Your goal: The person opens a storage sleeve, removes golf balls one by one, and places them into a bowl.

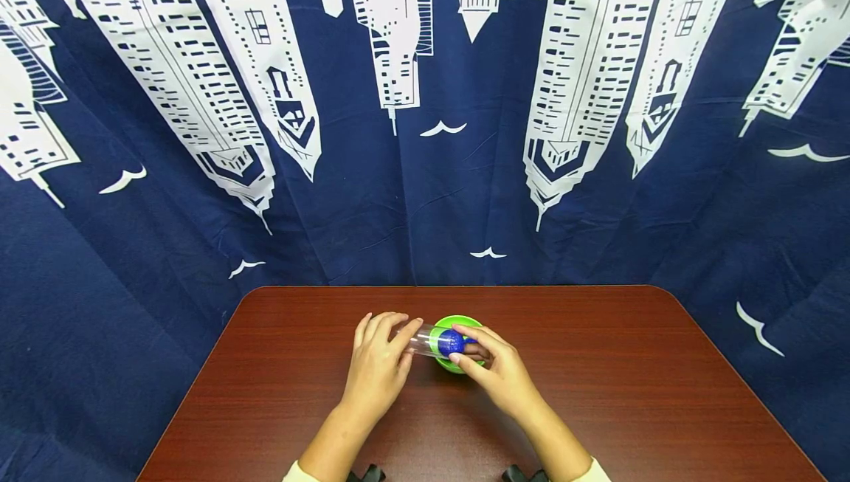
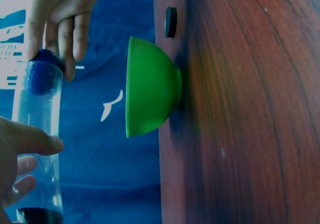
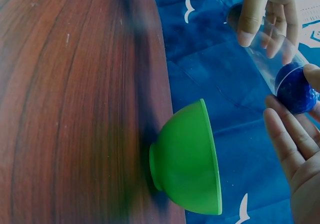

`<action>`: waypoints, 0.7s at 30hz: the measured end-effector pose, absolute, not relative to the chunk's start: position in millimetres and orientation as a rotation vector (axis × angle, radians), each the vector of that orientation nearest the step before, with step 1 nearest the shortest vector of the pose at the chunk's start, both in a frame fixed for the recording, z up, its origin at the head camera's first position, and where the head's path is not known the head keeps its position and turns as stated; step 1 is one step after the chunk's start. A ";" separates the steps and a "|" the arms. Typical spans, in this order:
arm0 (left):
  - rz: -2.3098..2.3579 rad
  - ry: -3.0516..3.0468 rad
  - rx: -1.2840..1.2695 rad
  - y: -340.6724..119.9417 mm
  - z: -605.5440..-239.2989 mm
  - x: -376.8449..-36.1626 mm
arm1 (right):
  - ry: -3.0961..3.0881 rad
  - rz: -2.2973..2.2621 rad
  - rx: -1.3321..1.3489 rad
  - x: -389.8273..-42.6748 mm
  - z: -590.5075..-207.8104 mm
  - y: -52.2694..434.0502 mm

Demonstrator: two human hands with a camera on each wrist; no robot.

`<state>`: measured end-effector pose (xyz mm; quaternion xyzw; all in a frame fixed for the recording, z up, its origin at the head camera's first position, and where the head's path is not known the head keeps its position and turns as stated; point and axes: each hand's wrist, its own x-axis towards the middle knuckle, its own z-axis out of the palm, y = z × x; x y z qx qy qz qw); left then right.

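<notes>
A clear tube point(image 1: 420, 340) lies roughly level above a green bowl point(image 1: 457, 319), and my left hand point(image 1: 377, 364) grips it with thumb and fingers. In the left wrist view, the tube's far end is dark. At its mouth sits a blue ball point(image 3: 296, 89) with a dimpled surface, partly inside the tube and partly out. My right hand point(image 1: 505, 371) pinches this ball between thumb and fingers. Beneath both hands the bowl stands upright on the table; its inside is mostly hidden by the tube and right hand.
A small black round cap point(image 2: 171, 22) lies on the brown wooden table point(image 1: 279, 364) beside the bowl. Behind the table hangs a navy cloth point(image 1: 438, 209) with white buildings and birds.
</notes>
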<state>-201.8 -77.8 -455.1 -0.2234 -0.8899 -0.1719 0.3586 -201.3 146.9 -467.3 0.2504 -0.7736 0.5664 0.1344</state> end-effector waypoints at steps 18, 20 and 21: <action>-0.736 -2.437 -0.444 -79.5 -467.9 -202.4 | -2.188 1.595 0.663 -206.5 -459.4 152.3; -0.772 -2.456 -0.427 -80.3 -469.8 -202.8 | -2.193 1.580 0.652 -208.3 -459.2 153.3; -0.792 -2.466 -0.419 -80.7 -470.5 -203.1 | -2.204 1.566 0.650 -209.2 -459.1 154.0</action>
